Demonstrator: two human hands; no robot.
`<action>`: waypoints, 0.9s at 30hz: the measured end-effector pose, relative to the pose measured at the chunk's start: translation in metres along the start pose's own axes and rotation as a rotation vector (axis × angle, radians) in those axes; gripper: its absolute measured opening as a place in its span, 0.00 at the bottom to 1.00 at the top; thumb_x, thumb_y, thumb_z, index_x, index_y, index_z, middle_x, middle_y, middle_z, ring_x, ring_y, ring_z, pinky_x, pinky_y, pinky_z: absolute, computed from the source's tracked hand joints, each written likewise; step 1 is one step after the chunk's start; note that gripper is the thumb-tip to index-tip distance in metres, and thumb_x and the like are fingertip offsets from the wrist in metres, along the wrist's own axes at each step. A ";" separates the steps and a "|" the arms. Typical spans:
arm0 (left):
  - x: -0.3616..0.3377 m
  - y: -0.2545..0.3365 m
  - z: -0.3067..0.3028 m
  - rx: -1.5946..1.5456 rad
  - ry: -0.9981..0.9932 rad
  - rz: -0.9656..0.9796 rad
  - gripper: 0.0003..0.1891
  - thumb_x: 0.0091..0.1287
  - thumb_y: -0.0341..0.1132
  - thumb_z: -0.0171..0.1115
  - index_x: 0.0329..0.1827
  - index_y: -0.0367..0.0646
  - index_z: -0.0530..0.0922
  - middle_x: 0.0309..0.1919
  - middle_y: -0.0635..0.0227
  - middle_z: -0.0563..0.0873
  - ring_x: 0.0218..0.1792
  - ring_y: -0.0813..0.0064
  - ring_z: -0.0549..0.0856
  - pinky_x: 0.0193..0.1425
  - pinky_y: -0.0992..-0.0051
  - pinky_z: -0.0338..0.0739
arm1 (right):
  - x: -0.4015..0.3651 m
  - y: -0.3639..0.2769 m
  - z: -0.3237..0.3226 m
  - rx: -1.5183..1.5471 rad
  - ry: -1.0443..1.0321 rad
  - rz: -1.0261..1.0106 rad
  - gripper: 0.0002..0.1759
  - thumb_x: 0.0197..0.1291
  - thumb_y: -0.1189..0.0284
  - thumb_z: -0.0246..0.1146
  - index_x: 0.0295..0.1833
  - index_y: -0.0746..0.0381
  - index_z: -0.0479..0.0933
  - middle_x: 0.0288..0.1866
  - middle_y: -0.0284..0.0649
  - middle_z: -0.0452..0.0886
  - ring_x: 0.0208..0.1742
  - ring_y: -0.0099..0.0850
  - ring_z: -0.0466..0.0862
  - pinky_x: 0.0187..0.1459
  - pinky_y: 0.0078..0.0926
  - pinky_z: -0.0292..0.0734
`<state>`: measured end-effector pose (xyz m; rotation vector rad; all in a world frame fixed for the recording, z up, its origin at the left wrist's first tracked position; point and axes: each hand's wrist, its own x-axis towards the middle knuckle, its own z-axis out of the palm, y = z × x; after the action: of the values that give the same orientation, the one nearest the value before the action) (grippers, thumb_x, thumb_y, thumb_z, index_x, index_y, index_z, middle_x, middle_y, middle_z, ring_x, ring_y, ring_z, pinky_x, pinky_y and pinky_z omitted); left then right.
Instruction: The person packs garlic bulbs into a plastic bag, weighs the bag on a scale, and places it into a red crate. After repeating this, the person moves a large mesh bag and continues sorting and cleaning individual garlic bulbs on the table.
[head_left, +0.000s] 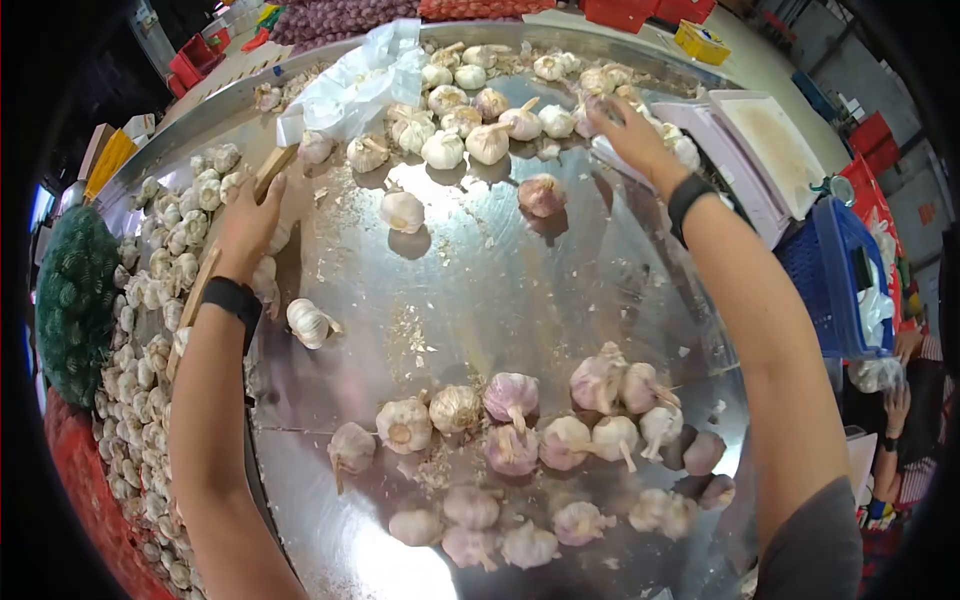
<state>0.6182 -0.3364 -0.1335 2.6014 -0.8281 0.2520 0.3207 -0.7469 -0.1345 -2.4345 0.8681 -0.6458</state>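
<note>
My left hand (250, 222) is at the wooden strip (270, 170) on the left edge of the metal table (450, 300), fingers apart, with garlic beside it. My right hand (632, 135) reaches to the upper right, its fingers spread over garlic bulbs at the end of the back row; I see nothing held. Between the hands lie a white bulb (402, 212) and a purplish bulb (541, 196). One more bulb (308, 323) is near my left wrist. Several bulbs (512, 396) sit in rows towards the front.
A large garlic heap (140, 400) fills the left side, next to a green net sack (75, 300). White plastic (370, 85) lies at the back. A white tray (765, 140) and a blue basket (830, 270) stand right. Another person's hand (897, 410) shows at far right.
</note>
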 end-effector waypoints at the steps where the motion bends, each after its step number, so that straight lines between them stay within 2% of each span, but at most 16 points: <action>1: 0.007 -0.005 0.005 -0.058 -0.131 -0.022 0.34 0.67 0.58 0.56 0.66 0.40 0.72 0.55 0.45 0.80 0.59 0.49 0.78 0.64 0.61 0.71 | 0.016 0.003 0.015 0.007 -0.010 0.007 0.39 0.58 0.43 0.61 0.60 0.66 0.75 0.60 0.57 0.77 0.61 0.50 0.77 0.63 0.40 0.70; 4: 0.030 0.026 0.022 -0.363 -0.283 0.171 0.40 0.65 0.63 0.55 0.72 0.42 0.66 0.59 0.43 0.78 0.64 0.53 0.76 0.68 0.65 0.67 | 0.047 -0.010 0.062 0.168 -0.124 -0.228 0.43 0.55 0.39 0.60 0.64 0.64 0.74 0.61 0.56 0.77 0.63 0.49 0.76 0.63 0.38 0.70; 5: 0.035 0.049 0.026 -0.524 -0.398 0.184 0.41 0.65 0.64 0.54 0.73 0.43 0.65 0.63 0.43 0.75 0.66 0.55 0.74 0.69 0.66 0.66 | 0.056 -0.026 0.074 0.073 -0.089 -0.246 0.41 0.59 0.43 0.62 0.66 0.64 0.71 0.64 0.51 0.76 0.62 0.38 0.76 0.62 0.32 0.69; 7: 0.049 0.076 0.048 -0.459 -0.352 0.252 0.45 0.61 0.64 0.60 0.74 0.41 0.63 0.71 0.47 0.64 0.70 0.57 0.68 0.72 0.63 0.62 | 0.063 -0.064 0.082 0.213 -0.299 -0.361 0.39 0.56 0.46 0.67 0.66 0.62 0.73 0.61 0.50 0.77 0.61 0.39 0.77 0.61 0.32 0.71; 9: 0.057 0.109 0.055 -0.518 -0.471 0.179 0.46 0.60 0.64 0.62 0.74 0.42 0.63 0.68 0.48 0.68 0.68 0.59 0.70 0.71 0.64 0.63 | 0.071 -0.075 0.106 -0.272 -0.143 -1.060 0.21 0.67 0.61 0.55 0.65 0.44 0.75 0.64 0.53 0.73 0.63 0.49 0.74 0.65 0.37 0.67; 10: 0.053 0.125 0.048 -0.569 -0.607 0.030 0.45 0.60 0.63 0.63 0.74 0.43 0.63 0.67 0.49 0.69 0.66 0.61 0.72 0.70 0.67 0.65 | 0.068 -0.086 0.111 -0.276 -0.159 -1.052 0.21 0.67 0.61 0.55 0.65 0.44 0.75 0.64 0.53 0.73 0.63 0.49 0.74 0.65 0.37 0.67; 12: 0.058 0.131 0.052 -0.479 -0.687 0.008 0.41 0.64 0.63 0.59 0.76 0.53 0.61 0.59 0.60 0.77 0.51 0.77 0.77 0.47 0.76 0.75 | 0.059 -0.111 0.111 0.066 -0.389 -0.604 0.44 0.56 0.44 0.62 0.68 0.69 0.68 0.68 0.56 0.71 0.69 0.47 0.70 0.69 0.33 0.63; 14: 0.060 0.127 0.073 -0.669 -0.550 0.344 0.44 0.61 0.61 0.64 0.74 0.43 0.64 0.62 0.55 0.73 0.58 0.67 0.76 0.62 0.70 0.71 | 0.049 -0.100 0.123 0.111 -0.375 -0.574 0.41 0.54 0.46 0.66 0.66 0.64 0.71 0.63 0.52 0.75 0.65 0.43 0.74 0.65 0.33 0.67; 16: 0.032 0.131 0.065 -0.448 -0.445 0.404 0.41 0.62 0.60 0.63 0.73 0.43 0.66 0.63 0.56 0.72 0.55 0.68 0.78 0.55 0.69 0.76 | 0.035 -0.100 0.123 0.155 -0.391 -0.619 0.39 0.46 0.51 0.74 0.63 0.57 0.76 0.57 0.46 0.79 0.60 0.39 0.78 0.61 0.33 0.72; 18: 0.009 0.122 0.063 -0.547 -0.595 0.484 0.36 0.66 0.54 0.63 0.73 0.45 0.66 0.73 0.46 0.60 0.65 0.57 0.73 0.65 0.67 0.72 | -0.002 -0.100 0.109 0.309 -0.445 -0.731 0.36 0.43 0.57 0.76 0.59 0.60 0.78 0.57 0.47 0.80 0.59 0.41 0.78 0.60 0.36 0.73; 19: -0.015 0.127 0.040 -0.431 -0.668 0.555 0.35 0.66 0.51 0.64 0.73 0.47 0.65 0.73 0.45 0.59 0.67 0.54 0.72 0.66 0.65 0.71 | -0.024 -0.093 0.114 0.352 -0.197 -0.936 0.35 0.43 0.54 0.74 0.59 0.55 0.79 0.50 0.47 0.82 0.51 0.43 0.81 0.54 0.36 0.76; 20: -0.041 0.125 0.039 -0.356 -0.516 0.634 0.35 0.65 0.51 0.64 0.73 0.48 0.65 0.74 0.44 0.57 0.69 0.50 0.69 0.68 0.61 0.70 | -0.056 -0.100 0.091 0.329 -0.332 -0.884 0.36 0.44 0.56 0.75 0.59 0.60 0.78 0.60 0.49 0.77 0.62 0.46 0.75 0.64 0.42 0.68; 22: -0.098 0.132 0.004 -0.471 -0.672 0.616 0.35 0.64 0.48 0.65 0.74 0.50 0.64 0.74 0.45 0.56 0.75 0.50 0.58 0.74 0.53 0.59 | -0.120 -0.103 0.052 0.181 -0.483 -0.798 0.39 0.52 0.49 0.69 0.67 0.55 0.71 0.69 0.50 0.67 0.73 0.52 0.60 0.73 0.49 0.53; 25: -0.175 0.143 -0.066 -0.301 -0.795 0.735 0.37 0.62 0.46 0.67 0.74 0.52 0.63 0.74 0.45 0.56 0.74 0.47 0.59 0.74 0.50 0.57 | -0.194 -0.098 -0.005 0.376 -0.798 -0.715 0.39 0.55 0.51 0.68 0.71 0.50 0.67 0.75 0.46 0.58 0.74 0.51 0.59 0.74 0.49 0.52; 26: -0.192 0.145 -0.079 -0.246 -0.860 0.733 0.38 0.61 0.45 0.68 0.74 0.53 0.63 0.74 0.46 0.56 0.73 0.45 0.60 0.74 0.50 0.57 | -0.206 -0.103 -0.036 0.455 -0.916 -0.507 0.36 0.55 0.54 0.68 0.70 0.50 0.69 0.73 0.45 0.63 0.72 0.48 0.65 0.73 0.42 0.57; 27: -0.199 0.140 -0.082 -0.245 -0.856 0.738 0.38 0.61 0.45 0.68 0.74 0.53 0.63 0.74 0.46 0.56 0.73 0.45 0.60 0.74 0.50 0.57 | -0.204 -0.092 -0.052 0.390 -0.804 -0.483 0.34 0.56 0.56 0.68 0.68 0.52 0.70 0.70 0.45 0.66 0.70 0.45 0.68 0.71 0.39 0.60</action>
<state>0.3706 -0.3039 -0.0719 2.0096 -1.9346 -0.7748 0.1926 -0.5602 -0.0966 -2.2242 -0.1586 0.0556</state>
